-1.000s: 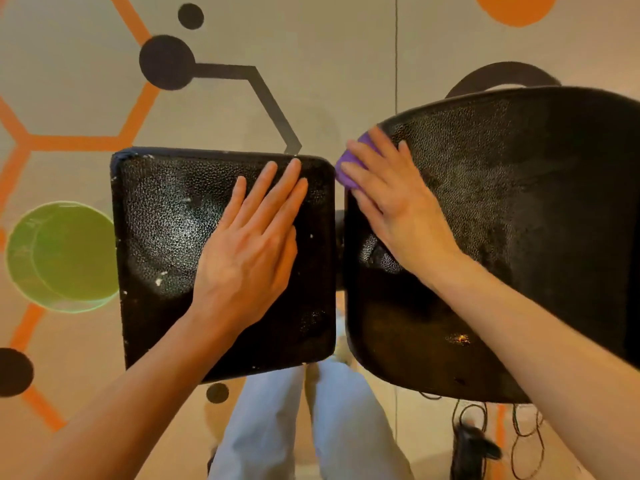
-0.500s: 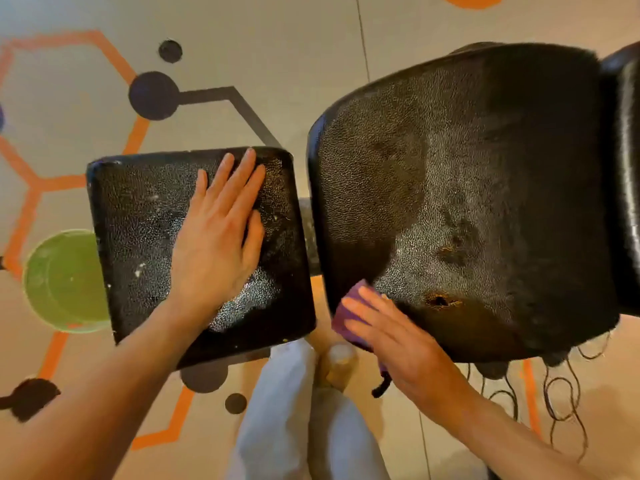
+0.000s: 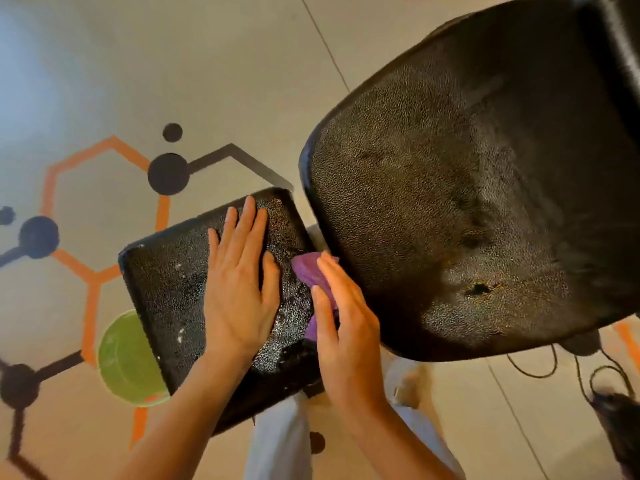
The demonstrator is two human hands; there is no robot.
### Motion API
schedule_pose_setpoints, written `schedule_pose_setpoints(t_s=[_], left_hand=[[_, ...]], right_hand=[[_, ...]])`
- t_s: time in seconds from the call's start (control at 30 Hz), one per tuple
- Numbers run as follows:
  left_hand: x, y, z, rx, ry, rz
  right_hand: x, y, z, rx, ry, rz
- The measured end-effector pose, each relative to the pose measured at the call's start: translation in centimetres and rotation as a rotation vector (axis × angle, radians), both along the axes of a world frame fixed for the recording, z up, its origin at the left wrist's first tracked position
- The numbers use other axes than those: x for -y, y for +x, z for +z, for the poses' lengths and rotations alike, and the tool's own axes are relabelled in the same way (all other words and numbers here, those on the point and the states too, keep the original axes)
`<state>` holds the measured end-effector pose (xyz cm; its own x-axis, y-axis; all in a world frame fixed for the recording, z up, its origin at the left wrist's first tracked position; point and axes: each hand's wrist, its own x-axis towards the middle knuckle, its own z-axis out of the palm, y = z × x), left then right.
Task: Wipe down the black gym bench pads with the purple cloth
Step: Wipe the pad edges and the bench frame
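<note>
Now purple cloth (image 3: 310,271) lies under right grip (image 3: 341,323).

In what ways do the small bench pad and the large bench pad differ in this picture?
The small bench pad is nearly square and carries white specks; the large bench pad is broader, with rounded corners and a torn hole near its lower edge. The left hand lies flat on the small pad, and the right hand presses the purple cloth at its edge; nothing rests on the large pad. Both are black and pebbled.
</note>
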<state>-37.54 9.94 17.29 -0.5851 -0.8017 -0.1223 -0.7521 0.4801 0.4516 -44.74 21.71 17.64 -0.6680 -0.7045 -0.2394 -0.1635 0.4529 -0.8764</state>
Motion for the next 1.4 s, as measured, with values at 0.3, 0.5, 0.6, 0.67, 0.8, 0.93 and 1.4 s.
schedule_pose_setpoints(t_s=[0.3, 0.5, 0.6, 0.67, 0.8, 0.93, 1.4], left_hand=[[2.8, 6.4, 1.6, 0.197, -0.002, -0.355], [2.8, 6.4, 1.2, 0.206, -0.034, -0.363], [2.7, 6.4, 1.1, 0.213, -0.068, -0.379], [2.7, 6.4, 1.0, 0.224, -0.074, -0.384], [2.8, 6.4, 0.7, 0.234, -0.075, -0.379], [2.6, 6.4, 0.7, 0.218, -0.080, -0.362], [2.4, 6.5, 0.2, 0.142, -0.134, -0.359]], right_hand=[[10.8, -1.6, -0.8, -0.199, 0.147, 0.008], [-1.1, 3.0, -0.1, -0.296, 0.290, -0.164], [1.1, 3.5, -0.5, -0.362, 0.326, -0.182], [6.6, 2.3, -0.8, -0.379, 0.280, -0.122], [12.2, 0.7, -1.3, -0.390, 0.239, -0.119], [2.3, 3.7, -0.6, -0.387, 0.283, -0.052], [10.5, 1.0, -1.5, -0.399, 0.268, 0.070]])
